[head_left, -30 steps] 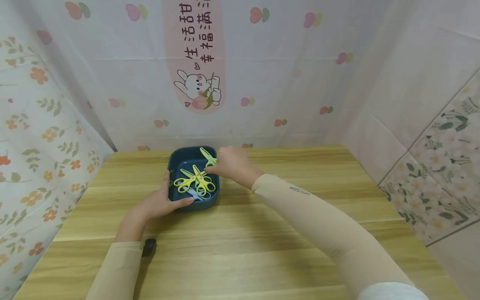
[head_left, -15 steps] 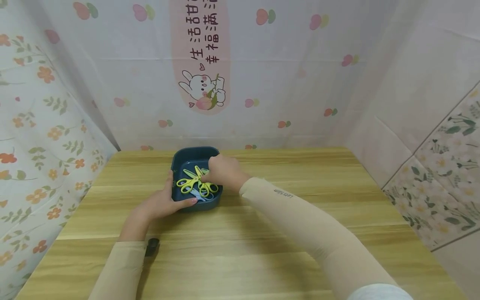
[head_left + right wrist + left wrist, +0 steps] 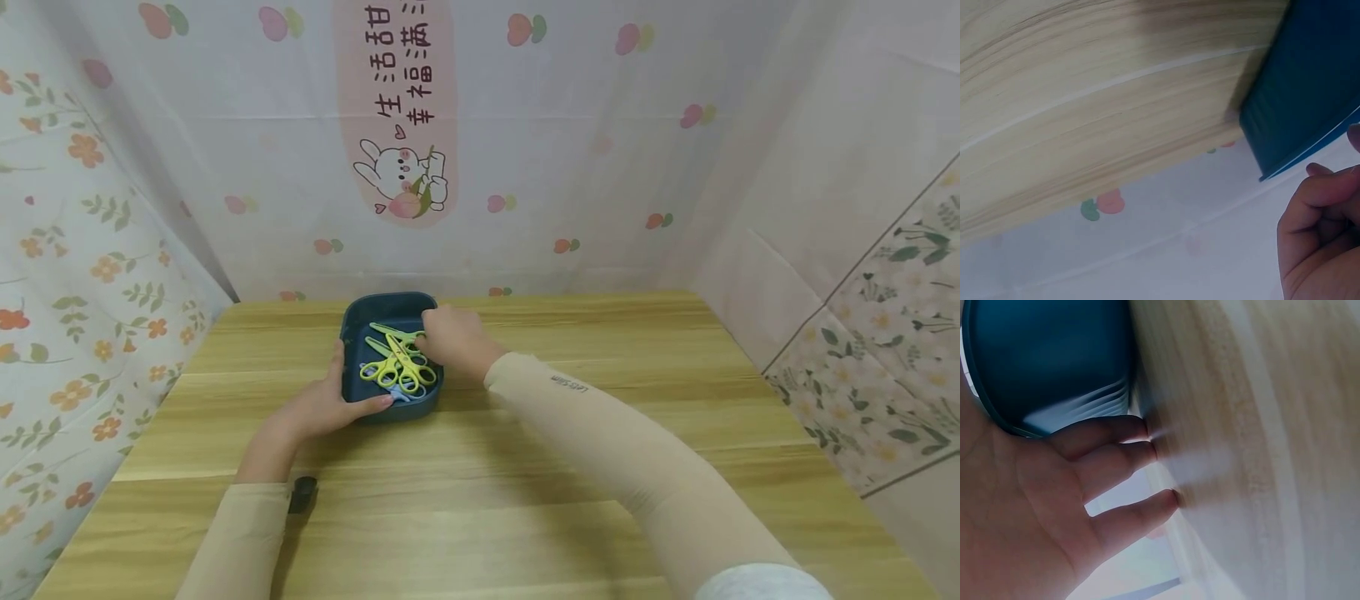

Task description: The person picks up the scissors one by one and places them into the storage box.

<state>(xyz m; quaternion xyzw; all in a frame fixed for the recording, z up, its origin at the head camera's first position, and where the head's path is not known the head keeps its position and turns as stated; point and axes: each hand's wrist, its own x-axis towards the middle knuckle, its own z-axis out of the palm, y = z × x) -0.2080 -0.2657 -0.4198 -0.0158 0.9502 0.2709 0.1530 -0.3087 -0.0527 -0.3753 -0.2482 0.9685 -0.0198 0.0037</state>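
A dark blue plastic bin (image 3: 390, 307) stands near the back of the table, holding several pairs of scissors. Crossed yellow scissors (image 3: 402, 358) lie on top, with light blue scissors (image 3: 406, 392) beneath them. My left hand (image 3: 322, 402) braces the bin's near left corner, thumb along the front rim. In the left wrist view its fingers (image 3: 1113, 465) reach straight down beside the wall to the tabletop. My right hand (image 3: 459, 337), fingers curled, pinches the handle end of green scissors (image 3: 392, 331) inside the bin's right side. In the right wrist view those scissors are hidden.
The wood-grain table (image 3: 525, 467) runs back to a patterned white curtain (image 3: 585, 167). A small black object (image 3: 302, 495) shows beside my left sleeve (image 3: 243, 533). Flowered cloth hangs at the left and floral panels line the right.
My right hand has lowered the green scissors from the right rim into the bin, and their blades now point left. The yellow scissors have shifted slightly. The left hand stays at the corner.
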